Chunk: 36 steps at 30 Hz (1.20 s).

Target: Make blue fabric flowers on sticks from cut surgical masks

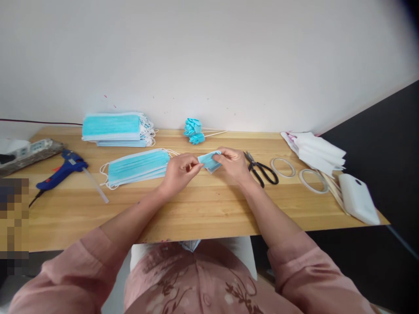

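Observation:
A small folded piece of blue face mask (209,160) is stretched between my two hands, above the middle of the table. My left hand (180,172) pinches its left end between thumb and fingertips. At the other end, my right hand (233,163) grips it with the thumb on top. Left of my left hand lie several flat blue face masks (139,168) with white ear loops. Black-handled scissors (260,168) rest just right of my right hand. Behind the hands are blue paper-like flowers (194,130) on thin sticks.
A stack of masks (111,127) stands by the wall. On the left are a blue glue gun (63,170) with a glue stick and a power strip (32,152). Tape rolls (313,181), white sheets (316,150) and a white case (358,198) lie on the right.

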Tool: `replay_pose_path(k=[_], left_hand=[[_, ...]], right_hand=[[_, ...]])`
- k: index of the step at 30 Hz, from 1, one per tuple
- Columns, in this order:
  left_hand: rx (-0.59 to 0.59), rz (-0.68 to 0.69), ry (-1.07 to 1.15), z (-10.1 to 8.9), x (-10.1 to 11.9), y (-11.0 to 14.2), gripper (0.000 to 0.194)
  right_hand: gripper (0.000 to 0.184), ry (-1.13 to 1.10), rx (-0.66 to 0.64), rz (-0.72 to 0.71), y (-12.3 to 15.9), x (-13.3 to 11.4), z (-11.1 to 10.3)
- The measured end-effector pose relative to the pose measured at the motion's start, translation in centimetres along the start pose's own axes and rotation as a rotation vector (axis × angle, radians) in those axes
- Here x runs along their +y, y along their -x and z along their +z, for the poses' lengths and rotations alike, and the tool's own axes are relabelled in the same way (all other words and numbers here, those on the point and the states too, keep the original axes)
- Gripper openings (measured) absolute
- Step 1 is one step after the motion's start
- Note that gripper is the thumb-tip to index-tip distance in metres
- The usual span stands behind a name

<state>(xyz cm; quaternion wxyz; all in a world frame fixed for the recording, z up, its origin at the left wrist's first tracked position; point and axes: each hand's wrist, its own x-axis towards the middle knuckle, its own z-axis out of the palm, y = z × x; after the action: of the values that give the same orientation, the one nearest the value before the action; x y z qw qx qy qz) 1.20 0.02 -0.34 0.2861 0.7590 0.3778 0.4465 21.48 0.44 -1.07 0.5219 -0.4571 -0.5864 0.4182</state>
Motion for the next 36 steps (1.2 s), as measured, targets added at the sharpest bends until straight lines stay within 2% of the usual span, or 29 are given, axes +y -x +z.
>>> replay_pose_path(k=[4, 7, 9, 11, 15, 19, 24, 31, 36], left_hand=[[-0.013, -0.212, 0.204, 0.4, -0.8, -0.2, 0.03], [-0.042, -0.421, 0.501, 0.4, -1.1, -0.4, 0.024], [-0.02, -0.533, 0.721, 0.3, -1.0, -0.6, 0.038], [0.005, -0.612, 0.896, 0.1, -0.6, -0.7, 0.048], [0.001, -0.725, 1.123, 0.3, -0.1, -0.5, 0.045], [0.031, -0.751, 1.208, 1.1, -0.3, -0.2, 0.034], [0.056, -0.708, 1.197, 1.6, -0.9, -0.2, 0.007], [0.091, -0.685, 1.148, 1.6, -0.9, -0.2, 0.006], [0.097, -0.673, 1.121, 1.5, -0.9, -0.1, 0.012]], right_hand=[[0.023, 0.031, 0.039, 0.018, -0.1, 0.3, 0.7], [0.024, 0.148, 0.065, -0.042, -0.2, 0.4, 0.9], [0.024, 0.221, 0.09, -0.093, -0.2, 0.4, 1.0], [0.023, 0.261, 0.106, -0.132, -0.1, 0.4, 1.0], [0.022, 0.308, 0.108, -0.192, 0.0, 0.6, 1.3], [0.019, 0.338, 0.076, -0.248, 0.2, 0.8, 1.8], [0.021, 0.321, 0.035, -0.239, 0.4, 0.9, 2.2], [0.024, 0.121, 0.086, -0.082, 0.2, 1.0, 2.1], [0.031, 0.022, 0.073, 0.008, 0.1, 1.3, 2.2]])
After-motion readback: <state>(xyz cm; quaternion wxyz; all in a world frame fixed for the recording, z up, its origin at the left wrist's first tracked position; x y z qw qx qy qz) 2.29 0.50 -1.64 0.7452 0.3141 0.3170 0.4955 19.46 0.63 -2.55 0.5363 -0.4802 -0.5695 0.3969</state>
